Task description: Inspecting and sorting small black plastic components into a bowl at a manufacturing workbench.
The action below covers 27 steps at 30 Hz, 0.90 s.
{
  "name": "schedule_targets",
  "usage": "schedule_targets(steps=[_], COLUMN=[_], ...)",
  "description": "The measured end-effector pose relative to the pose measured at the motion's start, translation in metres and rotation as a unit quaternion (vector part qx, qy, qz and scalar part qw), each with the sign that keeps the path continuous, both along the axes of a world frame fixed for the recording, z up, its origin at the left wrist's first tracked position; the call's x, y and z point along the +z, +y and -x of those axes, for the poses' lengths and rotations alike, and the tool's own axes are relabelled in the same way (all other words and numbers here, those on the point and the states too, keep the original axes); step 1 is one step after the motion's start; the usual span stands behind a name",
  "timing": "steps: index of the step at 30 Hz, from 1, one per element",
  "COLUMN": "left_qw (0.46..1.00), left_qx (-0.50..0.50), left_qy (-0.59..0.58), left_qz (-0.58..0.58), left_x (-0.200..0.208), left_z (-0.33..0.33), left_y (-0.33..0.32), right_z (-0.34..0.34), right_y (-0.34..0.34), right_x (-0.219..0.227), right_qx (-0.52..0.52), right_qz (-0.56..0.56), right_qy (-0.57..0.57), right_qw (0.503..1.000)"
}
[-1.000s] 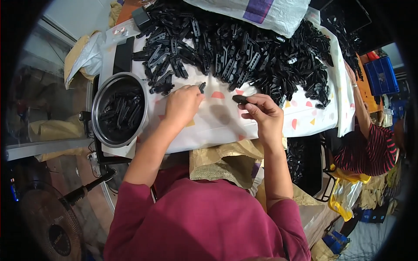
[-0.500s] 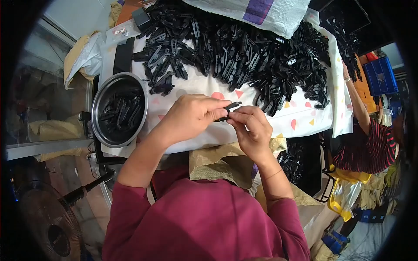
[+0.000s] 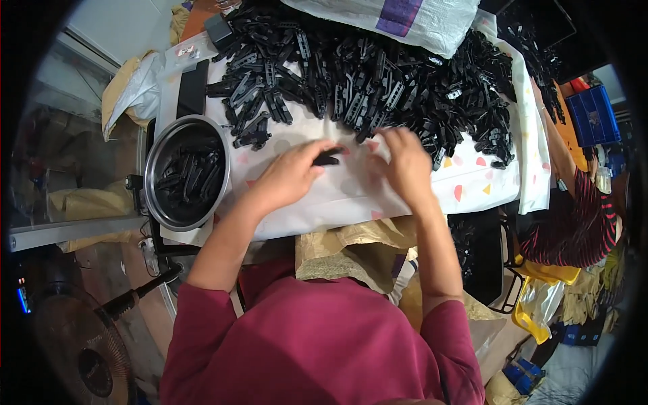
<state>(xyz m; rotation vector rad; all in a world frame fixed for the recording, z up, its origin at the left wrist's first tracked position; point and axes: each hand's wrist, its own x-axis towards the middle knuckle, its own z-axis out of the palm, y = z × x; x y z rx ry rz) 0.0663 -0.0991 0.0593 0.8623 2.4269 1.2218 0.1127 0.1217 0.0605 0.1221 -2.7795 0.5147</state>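
The left hand [image 3: 290, 177] is pinching a black clip [image 3: 329, 159] over the white cloth [image 3: 351, 196], beside the steel bowl [image 3: 156, 202]. The right hand [image 3: 405, 162] is reaching open-fingered, empty, touching the clip pile [image 3: 378, 81].

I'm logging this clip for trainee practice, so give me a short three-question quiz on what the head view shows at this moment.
1. True or false: the left hand holds a black plastic part in its grip.
2. Where does the round metal bowl sit relative to the person?
A. on their left, at the table edge
B. on their right, beside the blue crate
C. on top of the pile
3. Fill in: the right hand reaches toward the near edge of the ____ of black parts on the white patterned cloth.

Key: 1 true; 2 A; 3 pile.
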Motion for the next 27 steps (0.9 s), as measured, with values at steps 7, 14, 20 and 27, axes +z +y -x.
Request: schedule_targets(steps=[7, 14, 20, 27], left_qw=[0.887, 0.906, 0.924, 0.841], left_qx=[0.248, 0.133, 0.037, 0.070], left_qy=[0.245, 0.252, -0.296, -0.450], left_qz=[0.302, 0.313, -0.239, -0.293], left_x=[-0.006, -0.011, 0.005, 0.002], left_z=[0.063, 0.060, 0.028, 0.026], left_y=[0.005, 0.003, 0.012, 0.014], right_z=[0.031, 0.005, -0.015, -0.012], right_y=[0.022, 0.004, -0.009, -0.024], right_x=[-0.024, -0.017, 0.000, 0.008], right_qx=[-0.061, 0.023, 0.002, -0.039], right_qz=[-0.246, 0.032, 0.757, 0.827], right_qy=[0.010, 0.091, -0.082, -0.134], right_qw=[0.967, 0.995, 0.648, 0.545])
